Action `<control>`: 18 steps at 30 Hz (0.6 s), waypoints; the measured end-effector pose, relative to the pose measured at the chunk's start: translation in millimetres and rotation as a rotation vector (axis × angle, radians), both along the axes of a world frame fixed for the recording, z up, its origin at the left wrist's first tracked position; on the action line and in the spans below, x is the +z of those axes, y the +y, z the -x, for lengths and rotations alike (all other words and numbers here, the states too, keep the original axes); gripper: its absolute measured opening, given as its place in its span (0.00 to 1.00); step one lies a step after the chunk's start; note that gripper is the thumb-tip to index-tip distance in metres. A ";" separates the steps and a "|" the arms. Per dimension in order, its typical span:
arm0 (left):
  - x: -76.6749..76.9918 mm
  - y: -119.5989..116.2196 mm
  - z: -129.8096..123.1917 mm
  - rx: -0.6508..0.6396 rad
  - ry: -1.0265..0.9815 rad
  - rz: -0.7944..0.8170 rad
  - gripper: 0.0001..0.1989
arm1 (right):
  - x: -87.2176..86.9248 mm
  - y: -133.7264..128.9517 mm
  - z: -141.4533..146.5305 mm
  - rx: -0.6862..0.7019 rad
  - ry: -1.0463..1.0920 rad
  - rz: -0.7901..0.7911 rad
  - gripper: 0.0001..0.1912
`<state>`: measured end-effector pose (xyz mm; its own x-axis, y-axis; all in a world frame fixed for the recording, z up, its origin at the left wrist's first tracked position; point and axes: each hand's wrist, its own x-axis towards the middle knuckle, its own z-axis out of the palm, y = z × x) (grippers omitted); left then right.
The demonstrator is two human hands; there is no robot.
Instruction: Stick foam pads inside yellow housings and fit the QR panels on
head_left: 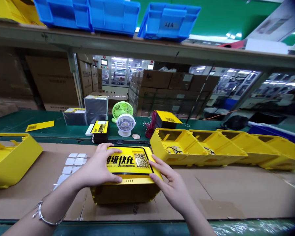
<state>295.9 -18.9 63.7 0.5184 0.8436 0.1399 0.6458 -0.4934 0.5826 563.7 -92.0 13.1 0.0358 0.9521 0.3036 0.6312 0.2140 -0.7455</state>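
Case (124, 194), yellow, sits mid-bench on brown cardboard (186, 200), front side toward the camera. Black-framed yellow label panel (123, 167) with a QR code lies on its top face. Left hand (98, 167) spread wide over the panel's left part, thumb at the front edge, fingers toward the back; bracelet (40, 213) on that wrist. Right hand (170, 183) at the panel's right edge, thumb and fingers moderately apart, fingertips touching near the QR code. Can't tell how firmly either presses.

Right of it: row of 4 open yellow shells (179, 159), wires visible in the nearest 2. Far left: 1 more yellow shell (17, 160). White stickers (70, 165) on the cardboard near the left forearm. Behind, on the green bench (73, 129): 2 small fans (125, 123), 1 green and 1 white; black pack with yellow top (100, 131); red wire bundle (150, 126) beside another yellow-topped block (166, 119). Shelf above holds 3 blue bins (169, 23).
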 end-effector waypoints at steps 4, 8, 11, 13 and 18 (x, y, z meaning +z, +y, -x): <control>0.2 1.5 -0.4 -0.025 -0.017 0.002 0.40 | -1.8 1.0 -6.3 0.026 0.105 0.013 0.20; -1.3 3.0 -1.9 -0.025 -0.022 -0.005 0.40 | -4.9 2.2 -11.7 0.057 0.156 0.021 0.20; 0.2 3.4 -3.7 -0.045 0.004 -0.004 0.42 | -7.9 4.0 -13.8 0.076 0.214 0.021 0.19; 2.9 4.2 -4.8 -0.070 0.033 -0.006 0.44 | -9.6 5.1 -15.1 0.082 0.250 0.031 0.18; 8.5 8.1 -7.5 -0.131 0.091 -0.042 0.48 | -9.5 5.6 -17.4 0.091 0.264 0.065 0.18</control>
